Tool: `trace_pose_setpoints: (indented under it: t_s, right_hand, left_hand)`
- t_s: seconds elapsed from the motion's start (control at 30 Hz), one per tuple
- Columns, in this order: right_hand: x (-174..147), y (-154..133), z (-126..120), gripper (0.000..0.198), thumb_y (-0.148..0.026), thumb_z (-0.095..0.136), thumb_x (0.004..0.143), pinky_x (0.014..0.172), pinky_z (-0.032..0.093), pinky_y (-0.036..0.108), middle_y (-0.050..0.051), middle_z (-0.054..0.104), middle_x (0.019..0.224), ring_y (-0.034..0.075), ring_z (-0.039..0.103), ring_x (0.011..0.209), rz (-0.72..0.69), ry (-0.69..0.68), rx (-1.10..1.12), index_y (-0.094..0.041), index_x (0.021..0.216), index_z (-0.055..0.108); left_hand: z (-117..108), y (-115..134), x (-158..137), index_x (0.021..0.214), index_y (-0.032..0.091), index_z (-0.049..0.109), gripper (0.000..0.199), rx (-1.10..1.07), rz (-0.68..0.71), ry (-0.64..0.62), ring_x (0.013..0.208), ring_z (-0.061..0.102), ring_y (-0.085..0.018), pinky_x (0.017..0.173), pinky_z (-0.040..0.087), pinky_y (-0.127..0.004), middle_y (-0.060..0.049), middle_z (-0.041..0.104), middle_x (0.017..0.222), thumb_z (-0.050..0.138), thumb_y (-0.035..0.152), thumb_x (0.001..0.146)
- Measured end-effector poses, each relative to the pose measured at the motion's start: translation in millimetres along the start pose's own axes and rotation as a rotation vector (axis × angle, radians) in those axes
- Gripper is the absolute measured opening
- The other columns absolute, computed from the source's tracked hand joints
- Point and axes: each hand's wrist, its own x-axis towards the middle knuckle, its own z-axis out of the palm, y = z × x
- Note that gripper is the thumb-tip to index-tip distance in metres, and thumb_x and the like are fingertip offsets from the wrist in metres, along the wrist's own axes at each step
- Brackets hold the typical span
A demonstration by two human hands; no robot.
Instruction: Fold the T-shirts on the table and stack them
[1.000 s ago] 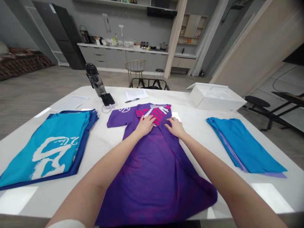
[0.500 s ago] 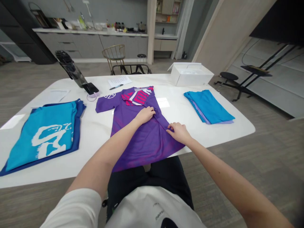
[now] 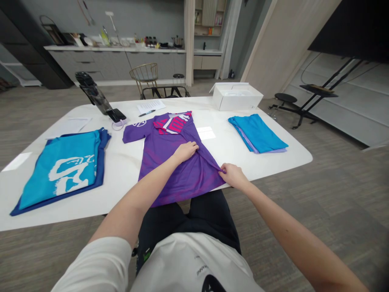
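A purple T-shirt [image 3: 164,158] lies in front of me on the white table [image 3: 124,162], its lower hem at the near edge. One sleeve, with pink and white print, is folded in across the chest; the other sticks out to the left. My left hand [image 3: 187,151] rests on the middle of the shirt, its curled fingers gripping the cloth near the fold. Lower down, my right hand [image 3: 233,175] pinches the shirt's right side edge between thumb and fingers, drawing the cloth into a taut line.
Folded blue shirts [image 3: 60,166] lie at the left, and a smaller blue and lilac folded stack [image 3: 258,132] at the right. Toward the back are an open white box [image 3: 238,99], a paper with a pen [image 3: 147,113], and a dark bottle-like object on a stand [image 3: 97,95].
My right hand has moved down along the shirt's side edge and now pulls it outward, straightening the cloth. My left hand stays on the shirt's middle. The view has shifted slightly.
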Motion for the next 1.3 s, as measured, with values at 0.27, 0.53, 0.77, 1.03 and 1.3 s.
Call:
trace_pose_setpoints:
  t_s: [0.27, 0.53, 0.77, 1.03, 1.3]
  right_hand:
    - [-36.2, -41.8, -3.5, 0.013, -0.013, 0.058, 0.087, 0.077, 0.043, 0.029, 0.002, 0.070, 0.091, 0.020, 0.066, 0.087, -0.267, 0.138, 0.254, -0.023, 0.096, 0.060]
    - [-57.9, -62.5, 12.5, 0.048, 0.002, 0.047, 0.080, 0.096, 0.047, 0.034, 0.008, 0.066, 0.114, 0.022, 0.062, 0.109, -0.622, 0.042, 0.283, -0.021, 0.121, 0.056]
    - [-51.7, -58.7, 28.1, 0.036, -0.013, 0.059, 0.092, 0.076, 0.049, 0.028, 0.003, 0.072, 0.102, 0.016, 0.065, 0.079, -0.644, -0.163, 0.409, -0.024, 0.127, 0.057]
    - [-13.0, -54.9, 24.9, 0.010, -0.027, 0.059, 0.100, 0.076, 0.044, 0.028, 0.003, 0.067, 0.089, 0.017, 0.062, 0.080, -0.562, -0.012, 0.203, -0.021, 0.098, 0.067]
    - [-4.8, -66.5, 24.2, 0.021, -0.040, 0.070, 0.094, 0.070, 0.041, 0.026, -0.002, 0.065, 0.077, 0.016, 0.062, 0.072, -0.619, -0.171, 0.125, -0.025, 0.110, 0.068]
  left_hand:
    - [-9.0, 14.3, -14.5, 0.119, 0.022, 0.063, 0.030, -0.039, 0.030, 0.020, 0.105, 0.058, -0.021, 0.089, 0.051, -0.032, -0.006, 0.066, 0.116, 0.045, 0.013, 0.096]
    - [-22.7, 15.2, -62.0, 0.111, 0.020, 0.065, 0.023, 0.075, 0.108, 0.052, 0.100, 0.059, -0.022, 0.083, 0.046, -0.035, -0.009, 0.067, 0.112, 0.047, 0.014, 0.098]
    - [-34.8, 29.1, -92.2, 0.108, 0.020, 0.066, 0.022, 0.088, 0.162, 0.032, 0.105, 0.058, -0.023, 0.086, 0.041, -0.038, -0.010, 0.066, 0.118, 0.046, 0.017, 0.100]
    - [-34.4, 30.7, -91.7, 0.112, 0.022, 0.065, 0.025, -0.061, -0.130, 0.024, 0.103, 0.061, -0.022, 0.090, 0.042, -0.038, -0.007, 0.068, 0.116, 0.044, 0.017, 0.099]
    - [-33.8, 36.3, -96.1, 0.117, 0.021, 0.067, 0.032, -0.044, -0.215, 0.060, 0.115, 0.060, -0.028, 0.098, 0.042, -0.045, -0.013, 0.067, 0.122, 0.049, 0.042, 0.101]
